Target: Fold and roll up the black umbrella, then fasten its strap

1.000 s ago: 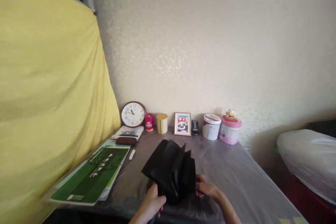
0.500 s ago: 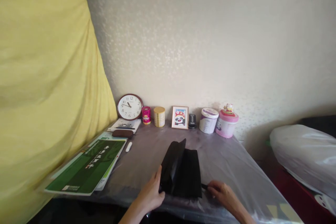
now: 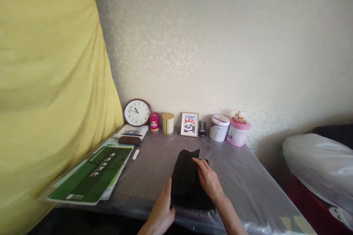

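Gray tabletop lies beneath black fabric. Left hand grasps its left edge; right hand touches folds, finger grip unclear.

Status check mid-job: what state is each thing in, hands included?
Black fabric: loosely folded
Left hand: at the fabric's left edge, grip unclear
Right hand: on the fabric's upper part, grip unclear
Green book: closed, flat
Clock: upright, reading about quarter to eleven
Picture frame: standing upright
Yellow-topped can: closed
Purple-and-white tub: closed
Pink tub: closed, figurine on top
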`<state>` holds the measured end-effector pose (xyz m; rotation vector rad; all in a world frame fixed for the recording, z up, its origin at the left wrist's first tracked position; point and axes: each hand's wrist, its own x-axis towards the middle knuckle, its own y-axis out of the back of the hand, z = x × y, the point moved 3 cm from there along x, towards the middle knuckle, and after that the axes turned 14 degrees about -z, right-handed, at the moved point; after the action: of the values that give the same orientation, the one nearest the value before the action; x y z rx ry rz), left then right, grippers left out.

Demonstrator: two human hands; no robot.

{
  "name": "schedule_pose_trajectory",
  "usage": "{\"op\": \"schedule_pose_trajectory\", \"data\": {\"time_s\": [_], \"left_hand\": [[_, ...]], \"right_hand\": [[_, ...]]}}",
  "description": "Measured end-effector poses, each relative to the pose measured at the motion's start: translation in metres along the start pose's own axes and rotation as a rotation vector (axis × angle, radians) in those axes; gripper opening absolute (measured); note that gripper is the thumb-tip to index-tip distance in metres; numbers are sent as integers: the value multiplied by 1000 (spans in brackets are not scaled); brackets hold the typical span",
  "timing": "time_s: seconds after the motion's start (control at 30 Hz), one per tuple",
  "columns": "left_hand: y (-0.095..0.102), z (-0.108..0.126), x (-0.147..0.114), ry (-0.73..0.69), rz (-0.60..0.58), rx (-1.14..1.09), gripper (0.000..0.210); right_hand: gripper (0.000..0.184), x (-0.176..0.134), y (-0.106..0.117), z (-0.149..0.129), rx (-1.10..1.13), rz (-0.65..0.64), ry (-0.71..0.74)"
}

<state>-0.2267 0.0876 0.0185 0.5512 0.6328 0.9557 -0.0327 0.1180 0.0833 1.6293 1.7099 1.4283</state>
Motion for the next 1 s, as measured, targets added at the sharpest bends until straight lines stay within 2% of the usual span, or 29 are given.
{"op": "schedule_pose_trajectory", "data": {"time_s": [0.13, 0.3, 0.53, 0.67, 0.83, 1.0], "left_hand": [[-4, 5, -3, 52, -19, 84, 87], [-12, 14, -7, 107, -29, 206, 89], [-19, 28, -8, 191, -139, 335, 92], [-19, 29, -8, 209, -157, 354, 92], [-21, 13, -10, 136, -108, 357, 79], [-13, 3, -16, 42, 148, 477, 59]], "right_hand": [[28, 15, -3, 2, -8, 44, 24], [28, 38, -7, -13, 53, 88, 73], [27, 55, -54, -22, 53, -21, 57], [25, 54, -71, -17, -24, -74, 36], [21, 53, -79, -13, -68, -91, -5], [20, 53, -84, -14, -114, -81, 57]]}}
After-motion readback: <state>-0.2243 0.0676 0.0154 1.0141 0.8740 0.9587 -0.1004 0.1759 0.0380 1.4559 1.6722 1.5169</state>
